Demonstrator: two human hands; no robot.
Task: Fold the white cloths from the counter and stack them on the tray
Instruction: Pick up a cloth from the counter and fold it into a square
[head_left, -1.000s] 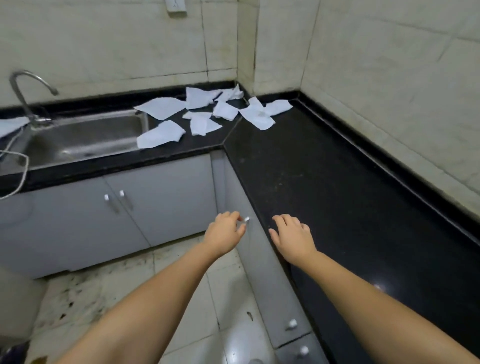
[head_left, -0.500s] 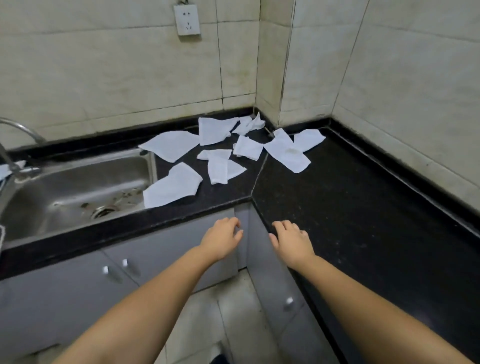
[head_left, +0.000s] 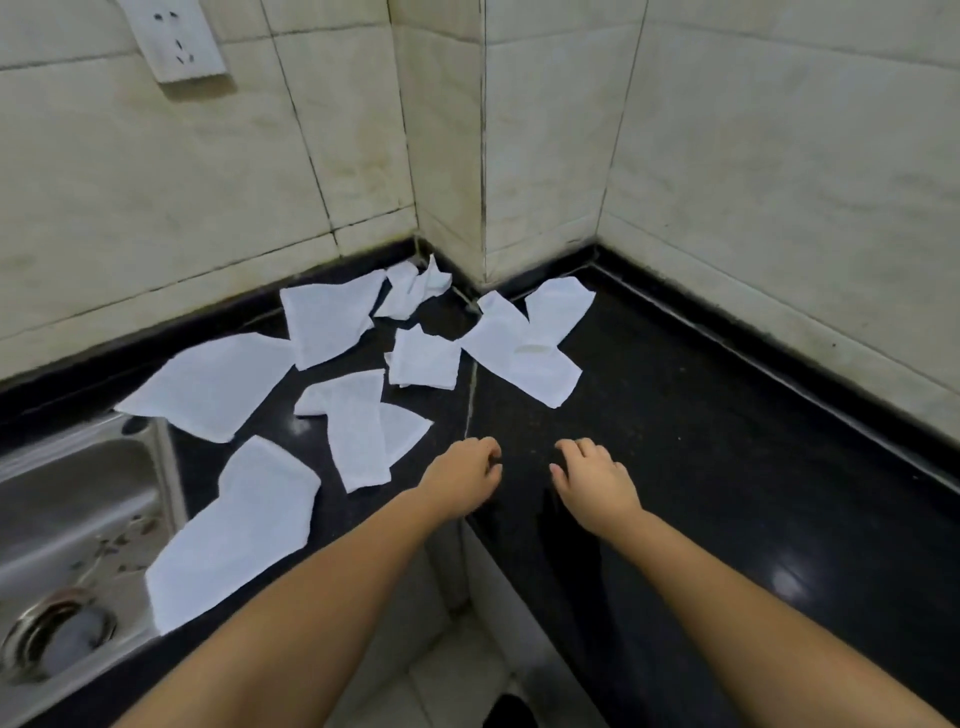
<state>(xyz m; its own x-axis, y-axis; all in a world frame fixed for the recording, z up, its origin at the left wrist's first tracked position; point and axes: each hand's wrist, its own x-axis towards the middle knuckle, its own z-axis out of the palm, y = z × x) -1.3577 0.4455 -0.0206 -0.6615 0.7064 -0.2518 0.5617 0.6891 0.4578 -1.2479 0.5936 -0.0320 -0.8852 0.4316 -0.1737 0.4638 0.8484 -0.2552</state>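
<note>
Fingers on both hands hang loosely curled and hold nothing. Her or his left hand (head_left: 464, 475) hovers just below the middle of the frame, over the seam where the two runs of black counter (head_left: 701, 467) meet, with the right hand (head_left: 595, 480) close beside it, the two a little apart and neither one touching a cloth. Both bare forearms reach up from the bottom edge.

White cloths (head_left: 358, 431) lie scattered across the counter's corner, in the middle and left of the frame. Nearest the left hand is a crumpled one, just to its left. Below that, at lower left, a long cloth (head_left: 236, 540) lies along the counter with its end reaching onto the rim of the steel sink (head_left: 78, 499). Another wide cloth (head_left: 213, 384) lies above the sink's far corner. Further up, toward the wall corner, lie a tilted sheet (head_left: 327, 322), a small bunched piece (head_left: 413, 288), a folded square (head_left: 423, 358), and an overlapping pair (head_left: 524, 348) right of the seam.

Pale wall tiles (head_left: 753, 156) rise behind, and a white socket (head_left: 179, 41) sits at upper left. No tray shows from where I stand.
</note>
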